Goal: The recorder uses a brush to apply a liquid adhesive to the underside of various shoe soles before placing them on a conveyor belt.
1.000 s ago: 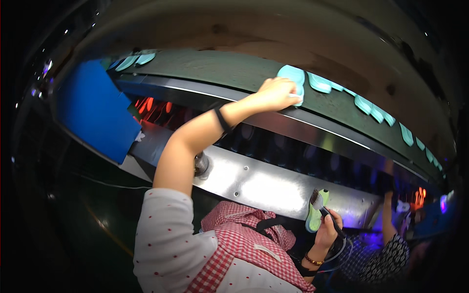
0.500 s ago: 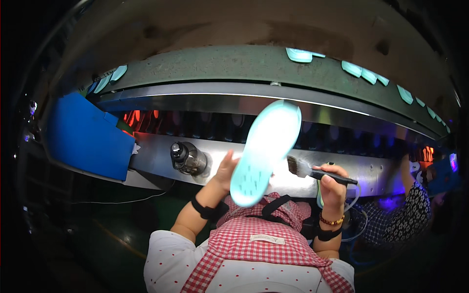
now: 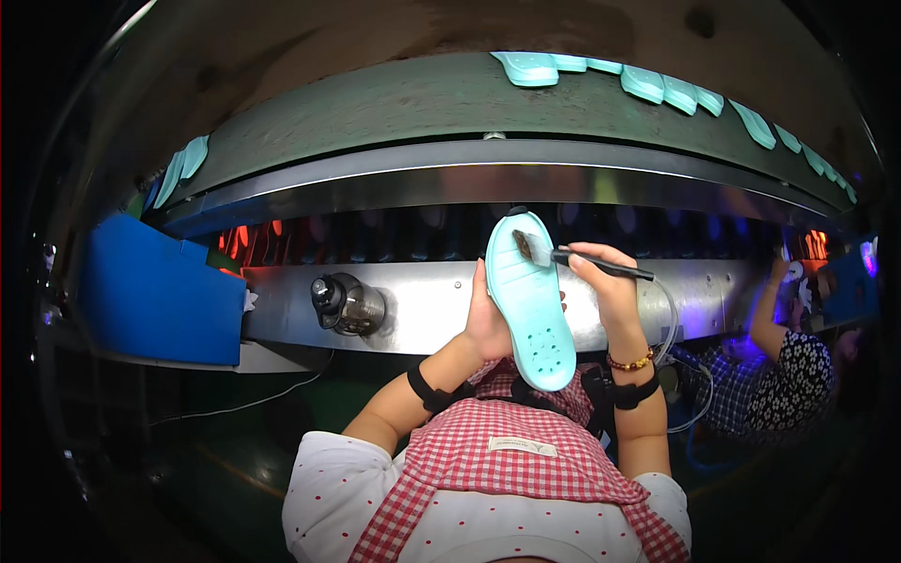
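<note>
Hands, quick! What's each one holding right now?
Left hand: closed, holding the turquoise sole.
Right hand: closed, holding the brush by its black handle.

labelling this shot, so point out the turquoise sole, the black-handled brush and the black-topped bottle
Turquoise sole [image 3: 528, 308]: head view, on its midsection
Black-handled brush [image 3: 561, 256]: head view, on its handle's front end
Black-topped bottle [image 3: 360, 311]: head view, on its see-through body

Left hand [image 3: 486, 328] cradles turquoise perforated shoe sole [image 3: 527, 305] from beneath. Right hand [image 3: 610, 283] grips slim black-handled brush [image 3: 565, 256], brown bristles over sole's far end. Clear black-capped bottle [image 3: 359, 310] on shiny steel ledge [image 3: 427, 302]. Loose turquoise soles [image 3: 643, 84] along dark green belt [image 3: 375, 117].
</note>
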A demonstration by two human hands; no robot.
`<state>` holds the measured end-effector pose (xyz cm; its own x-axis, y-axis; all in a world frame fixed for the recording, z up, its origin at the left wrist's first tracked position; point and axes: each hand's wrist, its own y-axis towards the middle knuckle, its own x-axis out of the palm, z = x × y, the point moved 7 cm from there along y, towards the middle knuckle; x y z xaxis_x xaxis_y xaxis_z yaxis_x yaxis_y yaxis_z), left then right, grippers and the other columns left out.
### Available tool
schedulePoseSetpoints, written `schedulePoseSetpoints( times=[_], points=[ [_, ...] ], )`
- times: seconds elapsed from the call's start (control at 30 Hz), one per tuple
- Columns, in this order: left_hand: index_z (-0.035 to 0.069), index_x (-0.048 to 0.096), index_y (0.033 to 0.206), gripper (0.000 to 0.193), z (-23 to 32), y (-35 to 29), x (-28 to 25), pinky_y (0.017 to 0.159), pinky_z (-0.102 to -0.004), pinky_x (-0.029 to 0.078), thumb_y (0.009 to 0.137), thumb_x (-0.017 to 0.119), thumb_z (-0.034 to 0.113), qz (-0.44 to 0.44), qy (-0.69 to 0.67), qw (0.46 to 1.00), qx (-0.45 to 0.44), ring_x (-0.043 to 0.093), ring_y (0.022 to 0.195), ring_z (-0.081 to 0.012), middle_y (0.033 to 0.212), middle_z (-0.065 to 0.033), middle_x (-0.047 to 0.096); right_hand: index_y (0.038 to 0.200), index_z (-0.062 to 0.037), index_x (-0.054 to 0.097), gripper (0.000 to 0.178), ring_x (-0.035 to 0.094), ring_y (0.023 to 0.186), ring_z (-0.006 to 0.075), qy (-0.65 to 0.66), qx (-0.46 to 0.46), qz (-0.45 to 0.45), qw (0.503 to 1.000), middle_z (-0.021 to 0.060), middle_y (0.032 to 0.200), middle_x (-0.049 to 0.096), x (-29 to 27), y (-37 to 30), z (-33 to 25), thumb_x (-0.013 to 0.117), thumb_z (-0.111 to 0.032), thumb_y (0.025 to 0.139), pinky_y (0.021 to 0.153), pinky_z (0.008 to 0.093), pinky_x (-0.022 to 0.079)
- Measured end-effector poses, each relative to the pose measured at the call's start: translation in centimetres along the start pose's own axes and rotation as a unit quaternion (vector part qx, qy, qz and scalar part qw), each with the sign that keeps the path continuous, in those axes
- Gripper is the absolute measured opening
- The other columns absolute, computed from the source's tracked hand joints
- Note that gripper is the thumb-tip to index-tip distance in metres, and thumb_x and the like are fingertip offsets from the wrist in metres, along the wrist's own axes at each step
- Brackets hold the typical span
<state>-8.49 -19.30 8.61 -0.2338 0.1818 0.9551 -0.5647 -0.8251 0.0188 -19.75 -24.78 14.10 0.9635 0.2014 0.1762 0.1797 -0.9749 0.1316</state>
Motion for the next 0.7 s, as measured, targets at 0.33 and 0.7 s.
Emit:
schedulePoseSetpoints(
  times=[0.33, 0.7],
  points=[
    [0.009, 0.040, 0.124, 0.076, 4.2, -0.4, -2.5, 0.089, -0.0423, 0.041, 0.081, 0.017, 0.067, 0.131, 0.104, 0.971, 0.169, 0.052, 0.102, -0.0260, 0.112, -0.0113, 0.053, 0.082, -0.0067, 0.066, 0.017, 0.057, 0.062, 0.0252, -0.348, -0.223, -0.165, 0.895, 0.0092, 0.068, 0.061, 5.3, -5.3, -4.0, 0.068, -0.009, 0.065, 0.061, 0.0333, 0.042],
    [0.009, 0.037, 0.127, 0.085, 1.4, -0.3, 3.0, 0.088, -0.0446, 0.042, 0.077, 0.014, 0.073, 0.031, -0.016, 0.996, 0.079, 0.053, 0.100, -0.0316, 0.113, -0.0173, 0.052, 0.088, 0.0003, 0.065, 0.017, 0.060, 0.066, 0.0116, -0.167, -0.135, -0.175, 0.961, 0.0095, 0.076, 0.065, 4.4, -2.8, -6.9, 0.066, -0.004, 0.072, 0.059, 0.0221, 0.047]
  ],
)
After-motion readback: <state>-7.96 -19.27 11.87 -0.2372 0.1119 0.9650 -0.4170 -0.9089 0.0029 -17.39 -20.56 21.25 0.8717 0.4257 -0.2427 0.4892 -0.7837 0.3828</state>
